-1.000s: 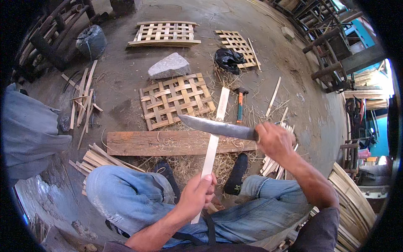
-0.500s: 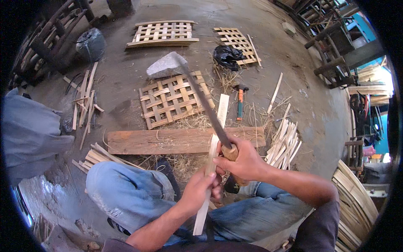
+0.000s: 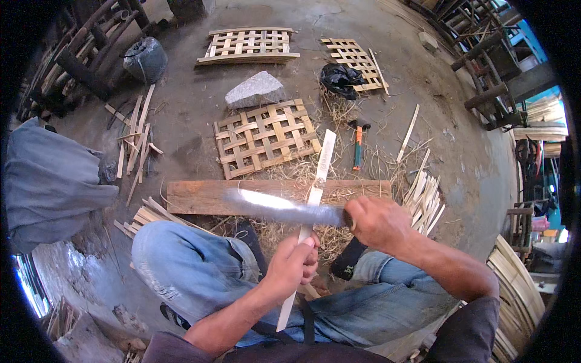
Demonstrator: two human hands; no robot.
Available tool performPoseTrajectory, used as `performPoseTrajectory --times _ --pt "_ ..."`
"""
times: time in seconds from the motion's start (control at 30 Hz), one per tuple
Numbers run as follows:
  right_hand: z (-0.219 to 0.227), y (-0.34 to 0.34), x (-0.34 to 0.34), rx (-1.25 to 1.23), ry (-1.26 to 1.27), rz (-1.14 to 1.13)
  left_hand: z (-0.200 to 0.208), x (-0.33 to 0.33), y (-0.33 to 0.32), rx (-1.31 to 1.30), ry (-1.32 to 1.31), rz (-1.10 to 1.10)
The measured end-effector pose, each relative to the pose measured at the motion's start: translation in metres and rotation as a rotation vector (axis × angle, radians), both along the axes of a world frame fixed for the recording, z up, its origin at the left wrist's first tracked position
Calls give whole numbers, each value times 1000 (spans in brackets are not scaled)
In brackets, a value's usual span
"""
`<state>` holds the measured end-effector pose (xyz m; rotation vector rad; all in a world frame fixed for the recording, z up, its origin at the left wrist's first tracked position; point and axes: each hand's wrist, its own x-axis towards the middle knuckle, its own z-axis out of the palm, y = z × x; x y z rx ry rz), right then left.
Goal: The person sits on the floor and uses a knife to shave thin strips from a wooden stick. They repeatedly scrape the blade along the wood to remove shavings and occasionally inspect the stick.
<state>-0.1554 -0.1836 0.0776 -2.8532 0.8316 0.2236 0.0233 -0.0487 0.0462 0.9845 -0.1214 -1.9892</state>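
My left hand (image 3: pixel 295 266) grips a long pale bamboo slat (image 3: pixel 321 172) that runs from my lap up over a wooden plank (image 3: pixel 200 196). My right hand (image 3: pixel 378 222) holds the handle of a large knife (image 3: pixel 281 209). Its blade lies level and points left, crossing the slat just above my left hand. Both knees in blue jeans frame the slat.
A woven bamboo lattice (image 3: pixel 266 138) lies beyond the plank, with a grey stone (image 3: pixel 255 91) behind it and a hammer (image 3: pixel 358 145) to its right. Two more lattices (image 3: pixel 248 45) sit farther back. Cut slats (image 3: pixel 423 196) are stacked at right, sticks (image 3: pixel 136 136) at left.
The knife swung from level out at the right, up to a raised tilt over the slat, and now lies level again across the slat near my left hand.
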Motion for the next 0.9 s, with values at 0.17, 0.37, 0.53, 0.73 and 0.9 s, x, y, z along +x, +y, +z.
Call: performPoseTrajectory --times 0.17,0.37,0.53,0.73,0.9 --pt "-14 -45 -22 -77 -294 -429 4 1 -2 -20 -40 38" --pt "-6 -14 15 1067 -786 -922 -24 -8 3 -410 -708 11" --pt "-2 1 33 1297 -910 -877 -22 -13 -1 -554 -913 -71" --pt "-6 -6 39 1137 -853 -729 -20 -12 -16 -423 -1067 -211" --pt "-14 -3 42 704 -792 -644 -24 -15 -21 -580 -1324 149"
